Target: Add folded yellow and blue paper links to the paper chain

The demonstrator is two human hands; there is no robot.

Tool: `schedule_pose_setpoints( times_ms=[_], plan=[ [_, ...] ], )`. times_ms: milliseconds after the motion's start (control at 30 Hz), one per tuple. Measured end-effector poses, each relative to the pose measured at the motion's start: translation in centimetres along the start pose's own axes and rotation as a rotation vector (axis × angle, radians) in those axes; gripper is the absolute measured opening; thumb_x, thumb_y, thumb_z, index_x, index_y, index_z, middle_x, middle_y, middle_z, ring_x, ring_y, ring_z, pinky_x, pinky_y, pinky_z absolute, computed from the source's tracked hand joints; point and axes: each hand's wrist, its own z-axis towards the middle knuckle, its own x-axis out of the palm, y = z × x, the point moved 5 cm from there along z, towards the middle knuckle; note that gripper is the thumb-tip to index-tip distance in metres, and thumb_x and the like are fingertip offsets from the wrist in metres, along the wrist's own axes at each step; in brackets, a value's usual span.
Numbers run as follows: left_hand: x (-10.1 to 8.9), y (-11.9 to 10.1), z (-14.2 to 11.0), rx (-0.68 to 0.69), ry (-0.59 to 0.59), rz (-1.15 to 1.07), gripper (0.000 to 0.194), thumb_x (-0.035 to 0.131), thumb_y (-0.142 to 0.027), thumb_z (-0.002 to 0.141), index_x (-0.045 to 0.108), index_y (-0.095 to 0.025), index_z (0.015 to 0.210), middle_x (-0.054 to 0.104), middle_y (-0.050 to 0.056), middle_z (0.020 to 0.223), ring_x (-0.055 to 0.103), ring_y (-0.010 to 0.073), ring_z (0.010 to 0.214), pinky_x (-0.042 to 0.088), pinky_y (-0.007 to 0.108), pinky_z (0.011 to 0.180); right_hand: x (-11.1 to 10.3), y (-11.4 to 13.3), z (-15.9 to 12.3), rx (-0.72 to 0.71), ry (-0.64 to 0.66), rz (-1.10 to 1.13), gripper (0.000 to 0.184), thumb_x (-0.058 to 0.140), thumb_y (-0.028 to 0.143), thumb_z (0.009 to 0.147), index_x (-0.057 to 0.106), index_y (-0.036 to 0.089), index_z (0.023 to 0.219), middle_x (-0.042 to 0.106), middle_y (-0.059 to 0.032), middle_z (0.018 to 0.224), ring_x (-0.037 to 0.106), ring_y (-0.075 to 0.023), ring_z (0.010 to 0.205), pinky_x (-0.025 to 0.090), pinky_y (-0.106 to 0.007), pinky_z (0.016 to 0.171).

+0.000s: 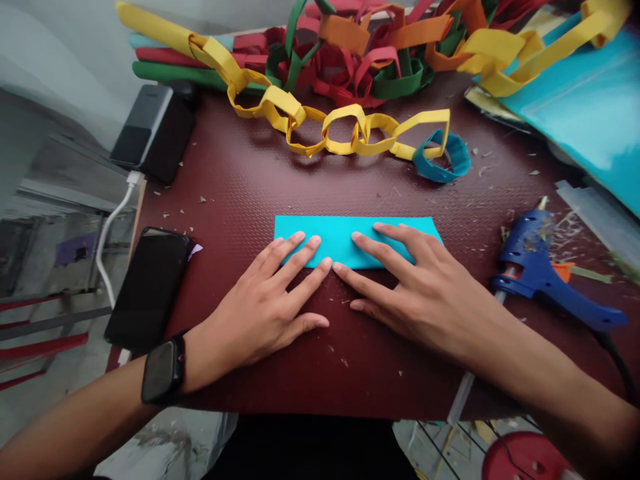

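A folded strip of bright blue paper [345, 233] lies flat across the table in front of me. My left hand [273, 293] rests on its left part, fingers spread and thumb held apart. On its right part lies my right hand [417, 283], also with outstretched fingers. The two index fingertips nearly meet at the paper's near edge. Beyond the strip runs a chain of yellow paper links [345, 130], which ends on the right in a blue paper loop [443, 157].
A blue glue gun [530, 260] lies at the right, near blue sheets [580, 113]. On the left are a phone [147, 287] and a black power bank [150, 130] with a white cable [105, 240]. Coloured paper chains [370, 50] pile up at the back of the dark red table [240, 180].
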Motion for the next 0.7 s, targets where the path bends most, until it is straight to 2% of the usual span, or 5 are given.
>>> schedule_pose_setpoints(
  times_ms=[133, 333, 533, 700],
  plan=[
    [0.0, 0.0, 0.1, -0.004, -0.013, -0.012, 0.071, 0.061, -0.059, 0.118, 0.063, -0.006, 0.167, 0.055, 0.029, 0.179, 0.054, 0.0526, 0.166, 0.054, 0.071, 0.134, -0.3, 0.0, 0.1, 0.033, -0.007, 0.010, 0.033, 0.073, 0.032, 0.113, 0.087, 0.020, 0.141, 0.078, -0.0232, 0.147, 0.070, -0.0540, 0.139, 0.067, -0.075, 0.105],
    [0.0, 0.1, 0.0, -0.005, -0.023, -0.013, 0.069, 0.060, -0.057, 0.119, 0.063, -0.009, 0.167, 0.054, 0.027, 0.180, 0.053, 0.0506, 0.168, 0.052, 0.069, 0.137, -1.7, -0.3, 0.2, 0.058, 0.003, 0.013, 0.028, 0.070, 0.030, 0.115, 0.092, 0.014, 0.109, 0.083, -0.0197, 0.140, 0.072, -0.0535, 0.140, 0.069, -0.071, 0.105],
    [0.1, 0.3, 0.0, 0.001, -0.022, -0.025, 0.068, 0.057, -0.056, 0.120, 0.064, -0.007, 0.166, 0.053, 0.029, 0.180, 0.052, 0.0523, 0.168, 0.052, 0.072, 0.136, -2.3, -1.8, -1.2, 0.103, 0.033, -0.051, 0.040, 0.068, 0.037, 0.116, 0.088, 0.020, 0.085, 0.083, -0.0150, 0.142, 0.067, -0.0490, 0.147, 0.060, -0.068, 0.118],
    [0.3, 0.6, -0.1, -0.019, 0.000, -0.060, 0.067, 0.062, -0.055, 0.119, 0.062, -0.011, 0.170, 0.050, 0.026, 0.184, 0.047, 0.0487, 0.172, 0.047, 0.071, 0.141, -2.6, -3.8, -3.5, 0.142, 0.099, -0.068, 0.040, 0.077, 0.041, 0.111, 0.083, 0.023, 0.075, 0.084, -0.0129, 0.138, 0.064, -0.0467, 0.146, 0.056, -0.065, 0.114]
  ],
)
